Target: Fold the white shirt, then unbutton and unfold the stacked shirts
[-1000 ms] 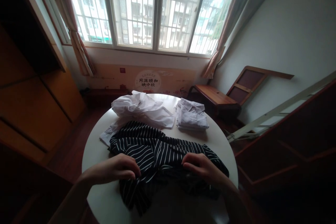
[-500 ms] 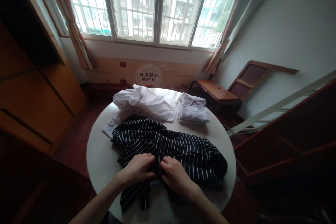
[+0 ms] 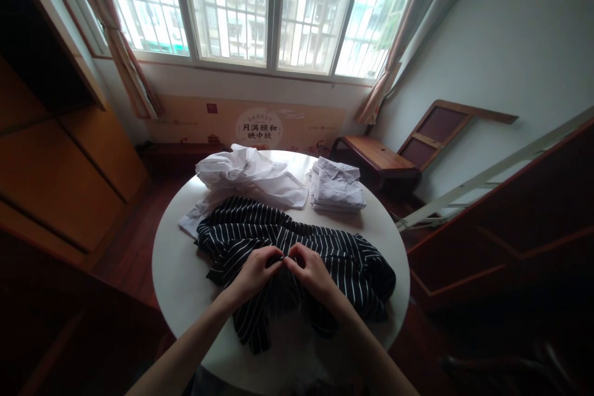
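Round white counter (image 3: 176,272) below a barred window, bearing a black striped garment (image 3: 297,247). Since half a second ago, both hands drawn together and slightly up the cloth, fingertips now meeting at one spot near its middle, suggesting work on a small detail there. Left hand (image 3: 257,272) and right hand (image 3: 312,271) curled, pinching the fabric; forearms converging. Beyond the hands, a crumpled white shirt (image 3: 245,180) and folded stack (image 3: 336,192).

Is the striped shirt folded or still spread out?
Not folded: the striped shirt lies rumpled and spread on the table, and both hands pinch its middle.
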A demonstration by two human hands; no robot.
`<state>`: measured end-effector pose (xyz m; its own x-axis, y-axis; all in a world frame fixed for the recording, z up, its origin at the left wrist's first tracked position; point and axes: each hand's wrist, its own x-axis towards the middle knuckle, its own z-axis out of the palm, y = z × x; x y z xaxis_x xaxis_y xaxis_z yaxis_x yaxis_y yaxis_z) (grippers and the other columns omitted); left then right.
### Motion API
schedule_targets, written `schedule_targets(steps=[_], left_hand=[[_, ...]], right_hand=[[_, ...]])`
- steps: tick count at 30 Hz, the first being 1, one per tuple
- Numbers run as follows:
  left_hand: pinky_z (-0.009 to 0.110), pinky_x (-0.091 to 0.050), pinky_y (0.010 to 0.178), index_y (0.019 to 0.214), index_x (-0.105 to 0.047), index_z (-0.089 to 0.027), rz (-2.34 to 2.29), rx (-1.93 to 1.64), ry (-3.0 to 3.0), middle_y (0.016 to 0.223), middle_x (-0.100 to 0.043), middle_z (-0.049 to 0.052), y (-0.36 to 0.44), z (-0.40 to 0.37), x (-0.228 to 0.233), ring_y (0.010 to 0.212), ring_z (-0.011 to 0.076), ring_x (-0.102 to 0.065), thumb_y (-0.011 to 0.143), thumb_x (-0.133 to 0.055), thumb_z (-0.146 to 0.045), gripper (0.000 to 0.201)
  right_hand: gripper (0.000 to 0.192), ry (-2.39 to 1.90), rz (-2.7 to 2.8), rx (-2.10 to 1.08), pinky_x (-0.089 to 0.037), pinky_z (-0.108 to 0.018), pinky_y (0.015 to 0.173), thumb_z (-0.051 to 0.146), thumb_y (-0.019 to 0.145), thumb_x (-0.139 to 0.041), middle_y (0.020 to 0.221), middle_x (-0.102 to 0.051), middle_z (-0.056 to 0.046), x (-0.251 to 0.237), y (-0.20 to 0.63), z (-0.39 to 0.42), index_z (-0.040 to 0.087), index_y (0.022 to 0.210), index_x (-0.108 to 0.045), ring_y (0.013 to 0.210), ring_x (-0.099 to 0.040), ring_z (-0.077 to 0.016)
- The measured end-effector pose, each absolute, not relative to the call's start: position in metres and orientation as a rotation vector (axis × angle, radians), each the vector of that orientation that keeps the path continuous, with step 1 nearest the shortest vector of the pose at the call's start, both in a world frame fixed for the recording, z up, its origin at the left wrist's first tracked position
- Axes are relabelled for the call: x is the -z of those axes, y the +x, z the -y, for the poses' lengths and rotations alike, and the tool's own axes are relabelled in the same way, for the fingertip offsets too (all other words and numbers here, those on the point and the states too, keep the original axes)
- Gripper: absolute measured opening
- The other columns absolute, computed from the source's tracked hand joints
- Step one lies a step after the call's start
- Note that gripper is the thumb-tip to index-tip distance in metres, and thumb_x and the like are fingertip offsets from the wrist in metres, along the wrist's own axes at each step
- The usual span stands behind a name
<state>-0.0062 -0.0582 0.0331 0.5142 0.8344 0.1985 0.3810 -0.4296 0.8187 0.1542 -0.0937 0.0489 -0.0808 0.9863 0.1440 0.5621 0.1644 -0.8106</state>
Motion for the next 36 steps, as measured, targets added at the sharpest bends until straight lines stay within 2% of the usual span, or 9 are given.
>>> schedule_targets(steps=[4, 12, 18, 21, 27, 31, 36], left_hand=[[0.028, -0.045, 0.074, 0.083, -0.063, -0.018, -0.989, -0.809, 2.049, 0.083, -0.066, 0.002, -0.006, 0.057, -0.034, 0.078, 0.0171, -0.060, 0.076, -0.055, -0.022, 0.012], [0.029, -0.045, 0.077, 0.084, -0.065, -0.016, -1.020, -0.821, 1.944, 0.085, -0.068, 0.004, -0.007, 0.044, -0.028, 0.081, 0.0184, -0.061, 0.075, -0.055, -0.023, 0.015], [0.031, -0.045, 0.081, 0.092, -0.064, -0.015, -1.013, -0.911, 1.843, 0.094, -0.067, 0.006, 0.002, 0.022, -0.038, 0.087, 0.0195, -0.060, 0.076, -0.051, -0.021, 0.021], [0.031, -0.044, 0.083, 0.094, -0.063, -0.015, -1.027, -0.958, 1.826, 0.094, -0.066, 0.006, 0.010, 0.010, -0.034, 0.088, 0.0190, -0.059, 0.076, -0.050, -0.019, 0.023], [0.031, -0.044, 0.082, 0.091, -0.062, -0.014, -1.046, -0.992, 1.815, 0.089, -0.064, 0.005, 0.021, 0.003, -0.003, 0.087, 0.0178, -0.058, 0.075, -0.047, -0.017, 0.022], [0.031, -0.045, 0.080, 0.089, -0.062, -0.015, -1.033, -0.993, 1.804, 0.086, -0.062, 0.004, 0.022, 0.008, 0.003, 0.083, 0.0173, -0.058, 0.076, -0.047, -0.020, 0.020], [0.031, -0.044, 0.083, 0.091, -0.061, -0.014, -1.002, -0.937, 1.696, 0.091, -0.064, 0.005, 0.021, 0.010, -0.002, 0.088, 0.0187, -0.058, 0.078, -0.047, -0.026, 0.022]], right_hand=[[0.013, -1.510, 1.808, -0.650, -0.037, -0.027, 0.063, 0.028, 0.075, -0.056, 0.069, -0.057, -0.001, -0.051, 0.156, 0.089, 0.018, 0.066, -0.056, 0.066, -0.051, -0.0150], [0.012, -1.325, 1.549, -1.053, -0.040, -0.028, 0.068, 0.029, 0.072, -0.058, 0.072, -0.060, -0.001, -0.046, 0.160, 0.072, 0.017, 0.073, -0.061, 0.070, -0.053, -0.0149], [0.020, -1.139, 1.202, -1.245, -0.040, -0.025, 0.062, 0.037, 0.067, -0.060, 0.065, -0.055, 0.002, -0.036, 0.159, 0.044, 0.018, 0.073, -0.057, 0.063, -0.051, -0.0126], [0.021, -1.153, 1.157, -1.184, -0.039, -0.025, 0.061, 0.038, 0.066, -0.058, 0.063, -0.053, 0.002, -0.029, 0.161, 0.029, 0.018, 0.070, -0.055, 0.060, -0.049, -0.0127], [0.017, -1.336, 1.333, -0.829, -0.037, -0.026, 0.065, 0.035, 0.071, -0.050, 0.064, -0.052, 0.002, -0.003, 0.160, 0.023, 0.018, 0.068, -0.052, 0.063, -0.047, -0.0137], [0.016, -1.335, 1.291, -0.880, -0.037, -0.025, 0.062, 0.034, 0.073, -0.046, 0.062, -0.047, 0.003, 0.008, 0.158, 0.026, 0.019, 0.067, -0.047, 0.061, -0.045, -0.0126], [0.016, -1.340, 1.253, -0.898, -0.037, -0.026, 0.062, 0.035, 0.073, -0.047, 0.063, -0.047, 0.003, 0.007, 0.157, 0.025, 0.019, 0.069, -0.046, 0.062, -0.044, -0.0125]])
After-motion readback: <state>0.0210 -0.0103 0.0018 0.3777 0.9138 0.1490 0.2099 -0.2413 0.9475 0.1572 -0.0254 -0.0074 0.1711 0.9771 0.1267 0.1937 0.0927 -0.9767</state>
